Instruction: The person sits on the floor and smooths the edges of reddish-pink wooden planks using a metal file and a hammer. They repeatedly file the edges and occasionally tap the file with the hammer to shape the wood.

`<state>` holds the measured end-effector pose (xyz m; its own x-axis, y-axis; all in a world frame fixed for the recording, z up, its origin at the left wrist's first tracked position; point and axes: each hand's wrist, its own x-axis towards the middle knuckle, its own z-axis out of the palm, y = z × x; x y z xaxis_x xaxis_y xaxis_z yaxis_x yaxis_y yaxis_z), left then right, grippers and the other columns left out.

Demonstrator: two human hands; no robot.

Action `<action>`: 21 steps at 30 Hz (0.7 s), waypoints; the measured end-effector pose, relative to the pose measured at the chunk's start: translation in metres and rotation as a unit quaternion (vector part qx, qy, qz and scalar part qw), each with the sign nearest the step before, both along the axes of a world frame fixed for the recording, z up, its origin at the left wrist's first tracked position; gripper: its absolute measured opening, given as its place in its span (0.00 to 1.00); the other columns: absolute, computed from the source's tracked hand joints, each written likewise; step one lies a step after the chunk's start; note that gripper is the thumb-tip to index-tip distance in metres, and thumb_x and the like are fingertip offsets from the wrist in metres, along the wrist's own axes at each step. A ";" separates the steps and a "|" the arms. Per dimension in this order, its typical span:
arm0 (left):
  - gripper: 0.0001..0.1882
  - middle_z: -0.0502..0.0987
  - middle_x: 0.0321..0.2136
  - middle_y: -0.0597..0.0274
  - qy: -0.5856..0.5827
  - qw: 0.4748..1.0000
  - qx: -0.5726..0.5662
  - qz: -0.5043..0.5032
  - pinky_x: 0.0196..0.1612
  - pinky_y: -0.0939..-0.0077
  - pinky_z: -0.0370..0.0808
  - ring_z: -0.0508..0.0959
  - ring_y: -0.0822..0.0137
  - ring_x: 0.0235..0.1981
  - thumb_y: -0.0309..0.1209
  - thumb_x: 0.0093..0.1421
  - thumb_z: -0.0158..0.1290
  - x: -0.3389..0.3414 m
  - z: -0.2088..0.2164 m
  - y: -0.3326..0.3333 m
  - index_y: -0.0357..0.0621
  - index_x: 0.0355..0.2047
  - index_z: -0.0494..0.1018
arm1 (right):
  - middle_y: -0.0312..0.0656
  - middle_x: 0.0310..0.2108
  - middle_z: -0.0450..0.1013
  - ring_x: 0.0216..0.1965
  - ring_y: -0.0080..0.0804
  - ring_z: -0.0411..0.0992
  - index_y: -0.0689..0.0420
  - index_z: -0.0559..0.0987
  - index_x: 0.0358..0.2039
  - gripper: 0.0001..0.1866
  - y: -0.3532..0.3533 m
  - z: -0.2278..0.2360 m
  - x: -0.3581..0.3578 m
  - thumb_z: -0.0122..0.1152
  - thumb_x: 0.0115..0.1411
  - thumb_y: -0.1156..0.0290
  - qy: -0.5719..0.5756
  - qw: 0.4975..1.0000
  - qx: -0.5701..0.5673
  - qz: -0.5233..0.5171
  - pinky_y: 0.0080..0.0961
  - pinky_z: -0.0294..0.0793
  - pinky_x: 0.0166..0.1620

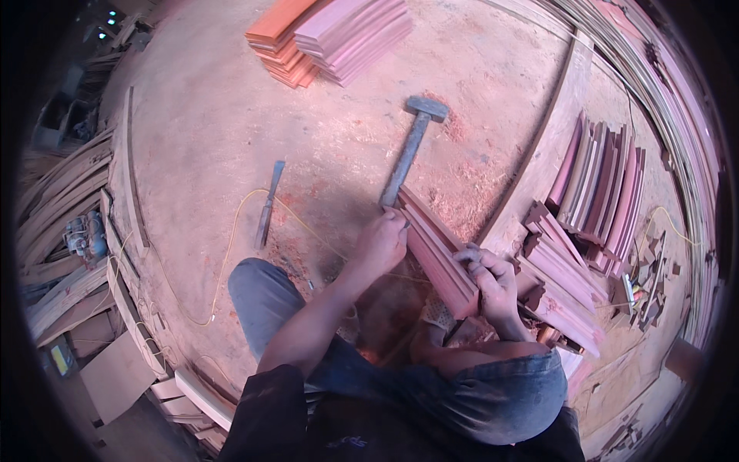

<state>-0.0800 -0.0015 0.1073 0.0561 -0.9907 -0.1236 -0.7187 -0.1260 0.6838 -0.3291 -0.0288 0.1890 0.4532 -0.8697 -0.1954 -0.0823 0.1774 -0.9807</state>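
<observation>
A length of reddish wooden moulding with grooved faces lies slantwise in front of me, over my legs. My left hand is closed at its far left edge, close to the end of the hammer handle. My right hand has its fingers bent round the moulding's right side; a small greyish patch shows at the fingertips, too unclear to name. Beyond my left hand a sledge-type hammer lies on the floor, head away from me. Left of it lies a chisel, blade pointing away.
Stacked curved boards stand at the far side. Cut mouldings are piled on the right, beside a long plank. A thin yellow cord loops over the dusty floor. Wood strips and a small machine lie left.
</observation>
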 end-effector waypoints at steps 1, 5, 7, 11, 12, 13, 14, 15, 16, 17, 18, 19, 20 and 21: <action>0.10 0.77 0.40 0.40 -0.016 1.000 0.010 -0.001 0.45 0.48 0.76 0.79 0.38 0.43 0.28 0.67 0.50 -0.010 0.017 0.008 0.36 0.43 0.77 | 0.37 0.43 0.78 0.48 0.25 0.73 0.63 0.84 0.45 0.13 0.000 0.000 0.000 0.52 0.67 0.77 0.016 1.000 -0.011 -0.001 0.27 0.69 0.58; 0.09 0.77 0.39 0.42 0.106 0.994 -0.013 -0.040 0.43 0.55 0.77 0.81 0.42 0.42 0.29 0.68 0.51 -0.056 0.105 0.056 0.37 0.44 0.77 | 0.38 0.43 0.79 0.50 0.25 0.73 0.63 0.84 0.44 0.13 0.000 0.000 -0.001 0.52 0.66 0.77 0.015 1.000 -0.002 0.005 0.29 0.68 0.61; 0.10 0.77 0.38 0.44 0.241 0.961 0.020 -0.132 0.41 0.57 0.77 0.81 0.45 0.39 0.30 0.69 0.52 -0.050 0.122 0.062 0.37 0.43 0.77 | 0.37 0.40 0.79 0.49 0.25 0.73 0.62 0.85 0.44 0.13 -0.001 0.001 -0.001 0.52 0.66 0.77 0.007 1.000 0.027 0.007 0.29 0.68 0.61; 0.12 0.76 0.32 0.45 0.170 0.978 0.115 0.038 0.38 0.60 0.74 0.79 0.53 0.33 0.34 0.71 0.52 0.003 0.070 0.024 0.35 0.37 0.76 | 0.36 0.40 0.79 0.49 0.24 0.73 0.62 0.85 0.44 0.13 -0.001 0.001 0.001 0.52 0.66 0.77 0.007 1.000 0.010 0.002 0.28 0.69 0.60; 0.11 0.77 0.31 0.42 0.102 0.991 0.083 0.036 0.38 0.57 0.74 0.79 0.48 0.33 0.32 0.69 0.51 0.015 0.048 0.010 0.35 0.35 0.75 | 0.36 0.40 0.79 0.49 0.24 0.73 0.62 0.85 0.44 0.13 -0.001 0.001 0.002 0.53 0.66 0.77 0.015 1.000 -0.006 -0.001 0.28 0.69 0.59; 0.10 0.77 0.32 0.41 0.061 0.997 0.024 0.027 0.38 0.55 0.74 0.79 0.44 0.34 0.30 0.68 0.51 0.019 0.028 -0.001 0.35 0.35 0.75 | 0.36 0.40 0.79 0.49 0.24 0.73 0.62 0.85 0.45 0.13 -0.001 0.000 0.002 0.53 0.66 0.77 0.002 1.000 0.007 0.002 0.27 0.69 0.59; 0.08 0.77 0.32 0.40 0.017 1.000 0.012 0.019 0.38 0.53 0.74 0.79 0.41 0.35 0.28 0.67 0.51 0.019 0.014 -0.007 0.35 0.35 0.76 | 0.36 0.40 0.79 0.49 0.24 0.73 0.62 0.85 0.45 0.13 0.000 0.000 0.002 0.53 0.67 0.77 -0.002 1.000 0.021 -0.003 0.27 0.69 0.59; 0.08 0.77 0.32 0.40 0.013 0.999 -0.047 0.019 0.38 0.52 0.74 0.79 0.39 0.35 0.28 0.67 0.51 0.014 0.007 -0.007 0.34 0.35 0.76 | 0.36 0.41 0.79 0.49 0.24 0.73 0.62 0.85 0.45 0.13 0.002 0.000 0.002 0.53 0.67 0.77 -0.001 0.999 0.034 -0.010 0.27 0.69 0.59; 0.08 0.76 0.32 0.40 0.006 0.998 -0.060 0.019 0.39 0.50 0.74 0.78 0.38 0.36 0.27 0.66 0.50 0.002 0.010 -0.004 0.34 0.35 0.76 | 0.35 0.41 0.79 0.49 0.24 0.73 0.62 0.85 0.45 0.13 0.001 -0.001 0.002 0.53 0.67 0.77 0.002 1.000 0.016 -0.009 0.26 0.69 0.58; 0.08 0.76 0.32 0.40 0.005 0.999 -0.043 0.009 0.39 0.49 0.74 0.78 0.36 0.37 0.26 0.66 0.50 -0.012 0.022 0.005 0.34 0.35 0.76 | 0.35 0.41 0.79 0.49 0.23 0.73 0.62 0.85 0.45 0.13 0.001 -0.001 0.002 0.53 0.67 0.78 0.013 1.000 0.000 -0.007 0.25 0.69 0.58; 0.07 0.76 0.32 0.41 0.025 0.997 -0.068 0.002 0.39 0.49 0.75 0.78 0.37 0.37 0.26 0.65 0.50 -0.025 0.044 0.017 0.35 0.35 0.75 | 0.35 0.41 0.78 0.49 0.23 0.73 0.62 0.85 0.45 0.13 0.001 -0.001 0.001 0.54 0.67 0.78 0.029 0.999 -0.027 0.002 0.25 0.70 0.58; 0.07 0.76 0.34 0.41 0.036 0.998 -0.037 -0.028 0.40 0.49 0.75 0.78 0.37 0.38 0.27 0.65 0.51 -0.036 0.071 0.030 0.35 0.36 0.75 | 0.36 0.41 0.79 0.50 0.24 0.73 0.62 0.85 0.45 0.13 0.000 -0.001 0.000 0.54 0.67 0.78 0.016 1.000 0.008 -0.003 0.26 0.69 0.59; 0.07 0.76 0.36 0.42 0.086 0.995 -0.035 -0.032 0.41 0.49 0.76 0.79 0.38 0.40 0.28 0.66 0.51 -0.050 0.100 0.045 0.36 0.37 0.75 | 0.36 0.42 0.79 0.51 0.25 0.73 0.62 0.85 0.45 0.13 0.000 0.000 -0.001 0.54 0.67 0.78 0.008 0.999 0.038 -0.004 0.27 0.69 0.60; 0.06 0.75 0.37 0.44 0.127 0.990 0.003 -0.063 0.42 0.51 0.76 0.79 0.41 0.42 0.28 0.67 0.52 -0.060 0.128 0.057 0.38 0.37 0.75 | 0.37 0.43 0.79 0.52 0.26 0.74 0.61 0.85 0.45 0.12 0.000 0.001 -0.001 0.54 0.67 0.78 -0.009 0.998 0.058 -0.001 0.28 0.68 0.61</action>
<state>-0.1399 0.0558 0.2355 -0.1008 -0.9872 -0.1235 -0.5337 -0.0511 0.8441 -0.3300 -0.0288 0.1903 0.4552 -0.8431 -0.2862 -0.0637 0.2898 -0.9550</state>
